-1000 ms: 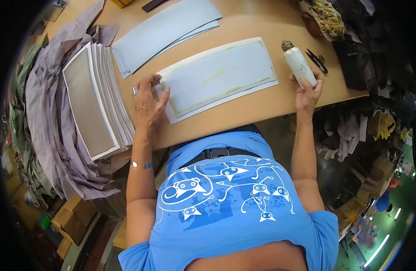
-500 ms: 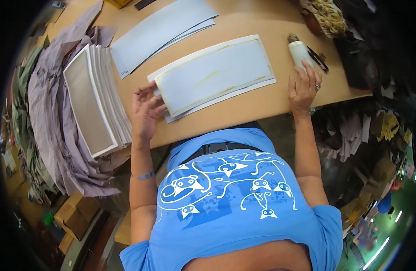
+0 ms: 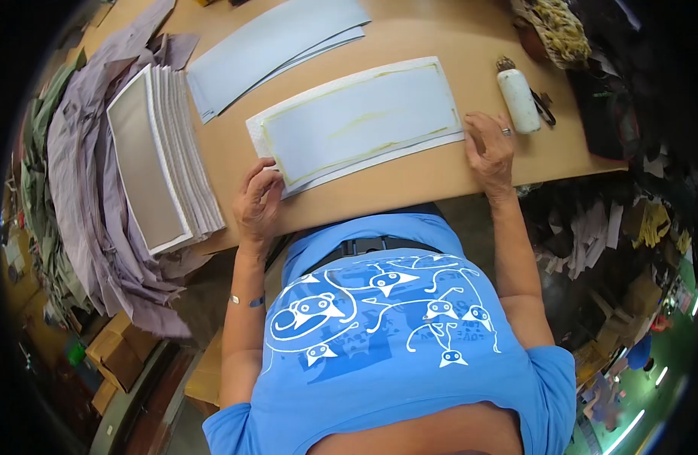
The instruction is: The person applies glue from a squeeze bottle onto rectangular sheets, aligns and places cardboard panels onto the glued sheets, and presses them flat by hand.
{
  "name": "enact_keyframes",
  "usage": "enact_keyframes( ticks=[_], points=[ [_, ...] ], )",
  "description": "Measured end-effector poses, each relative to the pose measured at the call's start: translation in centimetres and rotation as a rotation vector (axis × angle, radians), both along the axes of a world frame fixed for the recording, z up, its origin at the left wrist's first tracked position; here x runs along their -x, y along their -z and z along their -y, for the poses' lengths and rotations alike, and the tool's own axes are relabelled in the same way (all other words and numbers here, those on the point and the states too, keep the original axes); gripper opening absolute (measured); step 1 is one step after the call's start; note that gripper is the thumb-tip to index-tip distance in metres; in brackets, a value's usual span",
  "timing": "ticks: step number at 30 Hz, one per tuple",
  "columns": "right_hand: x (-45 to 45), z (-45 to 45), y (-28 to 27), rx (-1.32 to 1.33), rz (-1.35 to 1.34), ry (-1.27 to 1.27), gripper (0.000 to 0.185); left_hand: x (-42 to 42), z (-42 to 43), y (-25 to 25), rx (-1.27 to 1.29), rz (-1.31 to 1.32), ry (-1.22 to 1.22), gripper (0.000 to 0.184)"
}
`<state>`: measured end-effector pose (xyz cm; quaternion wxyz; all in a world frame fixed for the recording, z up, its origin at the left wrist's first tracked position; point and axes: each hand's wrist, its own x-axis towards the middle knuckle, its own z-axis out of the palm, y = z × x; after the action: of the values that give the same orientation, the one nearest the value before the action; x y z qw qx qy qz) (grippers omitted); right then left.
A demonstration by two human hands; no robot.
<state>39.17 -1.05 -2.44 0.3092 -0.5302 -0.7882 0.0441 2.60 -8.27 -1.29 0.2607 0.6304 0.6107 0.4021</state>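
Observation:
A pale blue-grey card (image 3: pixel 356 121) with yellowish glue lines along its edges lies on a white textured sheet (image 3: pixel 256 129) on the table. My left hand (image 3: pixel 258 203) is at the card's near left corner, fingers bent and thumb apart from them. At the near right corner of the white sheet is my right hand (image 3: pixel 491 152), with a ring on one finger. Its fingers are curved and apart; whether they touch the sheet's edge is hard to see. A white bottle (image 3: pixel 520 102) with a crusted brown top lies just beyond the right hand.
Beside the bottle are dark-handled scissors (image 3: pixel 544 110). Several loose grey cards (image 3: pixel 281 49) lie farther back. To the left stands a stack of panels (image 3: pixel 148 155) against mauve cloth (image 3: pixel 91 174). A container of yellowish scraps (image 3: pixel 554 34) sits at the back right of the table (image 3: pixel 432 34).
My right hand has left the bottle and moved left to the sheet's corner. My left hand has slid nearer to me, off the card's left edge, and the card lies flatter.

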Motion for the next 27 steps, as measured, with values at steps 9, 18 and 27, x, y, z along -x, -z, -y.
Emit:
enact_keyframes(
  ticks=[9,18,27],
  points=[
    [0.2,-0.1,-1.0,0.006,-0.059,-0.062,0.038,-1.0,-0.9,-1.4,-0.189,-0.231,0.015,0.025],
    [1.1,-0.6,-0.3,-0.012,-0.051,-0.014,0.046,-0.8,-2.9,-3.8,0.013,0.258,-0.046,0.012],
    [2.6,-1.5,-0.9,0.061,-0.139,0.050,0.033,0.1,-2.9,-4.1,0.071,0.398,-0.073,0.007]
  ],
)
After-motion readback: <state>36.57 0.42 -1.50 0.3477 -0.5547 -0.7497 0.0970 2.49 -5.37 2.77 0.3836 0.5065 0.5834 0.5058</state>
